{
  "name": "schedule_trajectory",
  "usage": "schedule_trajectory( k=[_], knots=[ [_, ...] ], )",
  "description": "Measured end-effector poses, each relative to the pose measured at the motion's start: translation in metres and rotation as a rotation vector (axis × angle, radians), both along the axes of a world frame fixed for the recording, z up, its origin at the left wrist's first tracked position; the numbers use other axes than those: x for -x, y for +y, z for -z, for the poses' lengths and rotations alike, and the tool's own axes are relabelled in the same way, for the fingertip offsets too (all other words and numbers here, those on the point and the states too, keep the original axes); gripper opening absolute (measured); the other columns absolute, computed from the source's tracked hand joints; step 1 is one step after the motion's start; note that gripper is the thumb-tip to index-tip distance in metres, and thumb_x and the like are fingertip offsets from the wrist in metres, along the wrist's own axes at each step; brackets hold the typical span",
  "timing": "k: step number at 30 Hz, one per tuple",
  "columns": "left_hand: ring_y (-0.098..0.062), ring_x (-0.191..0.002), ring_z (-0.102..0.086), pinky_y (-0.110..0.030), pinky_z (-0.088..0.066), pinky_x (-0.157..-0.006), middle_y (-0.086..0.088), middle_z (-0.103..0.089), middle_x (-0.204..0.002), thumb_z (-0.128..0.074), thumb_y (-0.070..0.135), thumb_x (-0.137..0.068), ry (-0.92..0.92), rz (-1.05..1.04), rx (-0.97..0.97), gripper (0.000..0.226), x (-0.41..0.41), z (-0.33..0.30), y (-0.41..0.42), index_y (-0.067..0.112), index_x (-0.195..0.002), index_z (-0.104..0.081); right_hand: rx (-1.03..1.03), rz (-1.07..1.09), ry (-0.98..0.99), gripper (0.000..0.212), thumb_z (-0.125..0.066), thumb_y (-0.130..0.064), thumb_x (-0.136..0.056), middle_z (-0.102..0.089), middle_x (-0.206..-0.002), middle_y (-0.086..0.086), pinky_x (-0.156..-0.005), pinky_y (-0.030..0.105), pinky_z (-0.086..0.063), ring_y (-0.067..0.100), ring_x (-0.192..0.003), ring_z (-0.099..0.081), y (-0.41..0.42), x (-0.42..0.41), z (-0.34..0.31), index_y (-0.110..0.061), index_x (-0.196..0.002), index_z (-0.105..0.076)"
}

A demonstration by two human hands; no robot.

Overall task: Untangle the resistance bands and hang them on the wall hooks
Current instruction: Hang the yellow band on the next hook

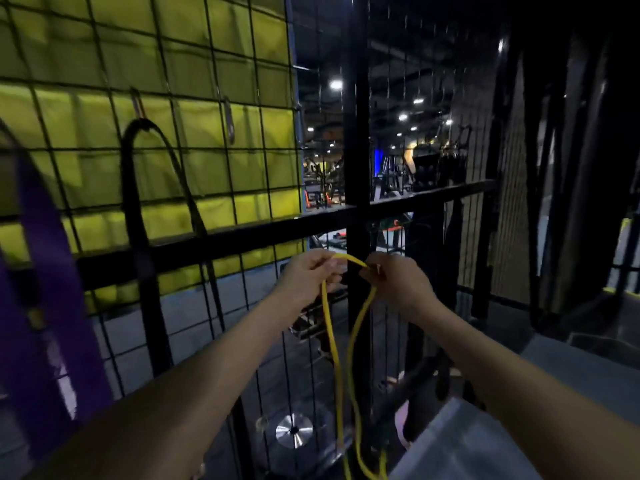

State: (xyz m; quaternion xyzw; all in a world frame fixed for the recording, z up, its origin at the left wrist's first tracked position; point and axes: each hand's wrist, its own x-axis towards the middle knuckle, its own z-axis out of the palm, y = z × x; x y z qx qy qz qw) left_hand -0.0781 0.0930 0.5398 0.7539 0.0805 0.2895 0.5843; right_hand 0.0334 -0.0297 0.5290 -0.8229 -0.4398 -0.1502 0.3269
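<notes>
Still untangling — left hand (313,271) and right hand (391,277) both pinching yellow band (348,258), strands dangling below; next, probably lifting it toward empty hook (228,119) up-left.

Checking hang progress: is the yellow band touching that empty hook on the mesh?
Apart. Head view: yellow band is held between left hand and right hand, well below the empty hook.
</notes>
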Motion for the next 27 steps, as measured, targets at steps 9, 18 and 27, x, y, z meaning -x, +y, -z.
schedule_trajectory(
  k=[9,18,27],
  knots=[
    [-0.012,-0.063,-0.047,-0.023,-0.042,-0.064,-0.001,-0.051,-0.071,-0.047,0.011,-0.096,0.003,-0.121,0.053,0.016,0.013,-0.029,0.034,0.011,-0.084,-0.058,-0.285,-0.334,0.297,0.022,-0.057,-0.016,-0.092,-0.059,-0.059,0.002,-0.057,0.029,-0.051,0.013,-0.052,-0.058,0.053,0.008,-0.032,-0.014,-0.070,-0.054],
    [-0.003,-0.046,-0.049,-0.016,-0.044,-0.053,-0.001,-0.053,-0.072,-0.061,0.015,-0.089,-0.196,-0.277,-0.237,0.012,0.024,-0.077,0.070,0.014,-0.076,-0.060,-0.416,-0.589,0.363,0.019,-0.061,-0.010,-0.088,-0.049,-0.051,-0.003,-0.045,0.016,-0.039,0.001,-0.041,-0.044,0.092,0.010,-0.097,-0.001,-0.072,-0.057],
    [-0.009,-0.061,-0.051,-0.020,-0.043,-0.057,0.004,-0.056,-0.071,-0.061,0.007,-0.086,-0.247,-0.599,-0.498,0.016,0.034,-0.131,0.090,0.018,-0.074,-0.061,-0.361,-0.819,0.707,0.024,-0.051,-0.023,-0.094,-0.059,-0.067,0.005,-0.063,0.025,-0.050,0.013,-0.058,-0.054,0.128,0.008,-0.152,-0.009,-0.077,-0.060]
  ],
)
